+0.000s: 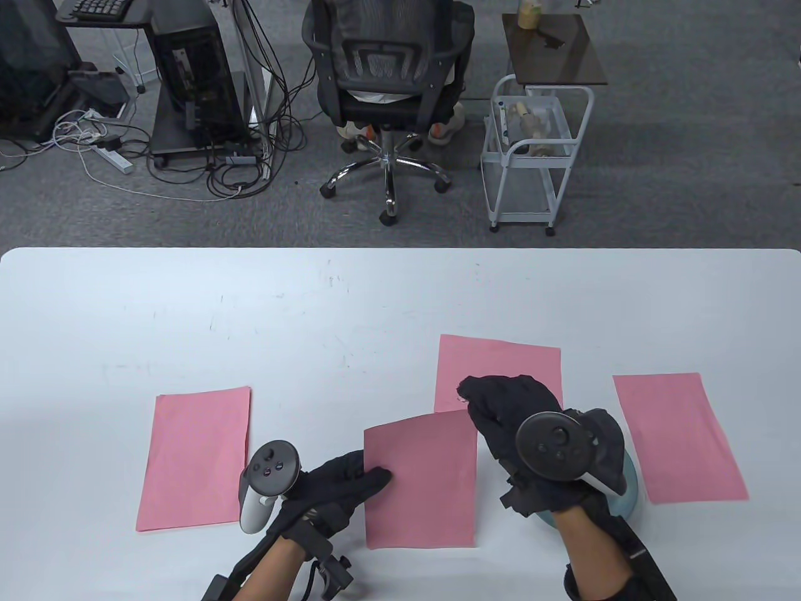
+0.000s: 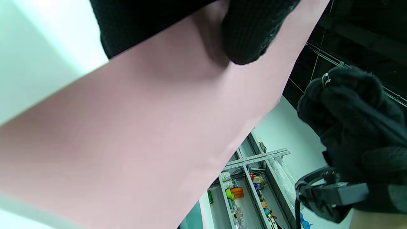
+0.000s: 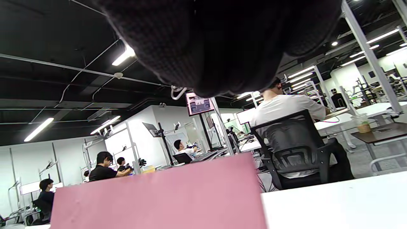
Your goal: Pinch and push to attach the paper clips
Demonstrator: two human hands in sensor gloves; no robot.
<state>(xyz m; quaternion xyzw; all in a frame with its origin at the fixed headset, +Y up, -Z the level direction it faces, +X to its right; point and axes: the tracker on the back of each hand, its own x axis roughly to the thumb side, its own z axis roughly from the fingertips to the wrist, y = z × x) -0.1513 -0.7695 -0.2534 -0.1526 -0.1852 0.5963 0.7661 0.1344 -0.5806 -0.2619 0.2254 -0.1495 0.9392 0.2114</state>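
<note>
A pink sheet (image 1: 419,482) is lifted off the white table (image 1: 313,313) near its front edge. My left hand (image 1: 375,477) grips its left edge, with the thumb on top. In the left wrist view the thumb (image 2: 251,31) presses on the sheet (image 2: 143,127). My right hand (image 1: 468,394) hovers at the sheet's far right corner and pinches a small metal paper clip (image 3: 178,92) at its fingertips. The clip also shows in the left wrist view (image 2: 325,79) on the right hand (image 2: 349,111), apart from the paper. The sheet's top edge (image 3: 159,197) stands below the right hand in the right wrist view.
Three more pink sheets lie flat: one at the left (image 1: 197,457), one behind the right hand (image 1: 494,369), one at the right (image 1: 679,438). A light blue bowl (image 1: 629,494) sits under my right wrist. An office chair (image 1: 388,94) and a white cart (image 1: 532,156) stand beyond the table.
</note>
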